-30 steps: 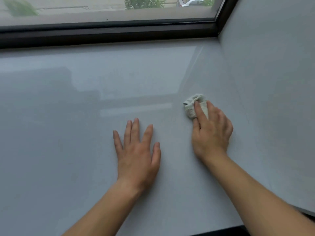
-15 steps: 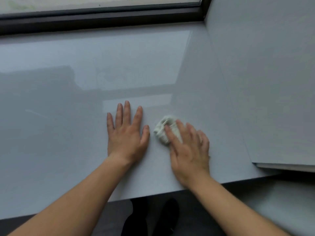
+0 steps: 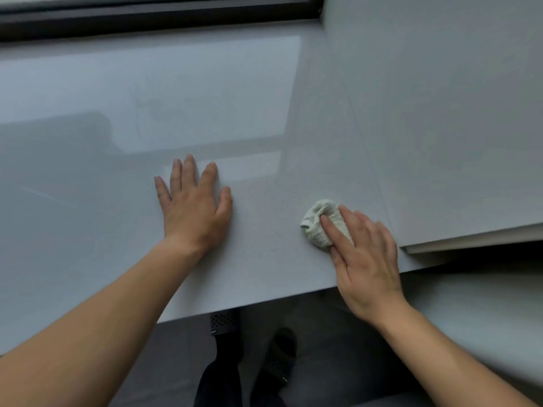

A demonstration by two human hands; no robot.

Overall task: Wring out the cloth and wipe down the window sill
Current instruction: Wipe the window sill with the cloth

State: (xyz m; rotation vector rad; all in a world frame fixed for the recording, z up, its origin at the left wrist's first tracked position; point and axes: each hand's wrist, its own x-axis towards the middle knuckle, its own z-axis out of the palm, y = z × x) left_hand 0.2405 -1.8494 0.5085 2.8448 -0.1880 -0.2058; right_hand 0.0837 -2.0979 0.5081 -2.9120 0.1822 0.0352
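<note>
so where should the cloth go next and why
Probably slide the cloth toward the window frame, along the side wall. The right hand presses it down near the front edge of the sill, beside that wall; the left hand rests flat to its left, blocking a leftward sweep.

Cloth (image 3: 318,226) on sill (image 3: 117,142), right.

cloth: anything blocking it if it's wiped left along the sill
Only the left hand, flat on the window sill left of the cloth, which the right hand presses. Nothing else visible.
</note>
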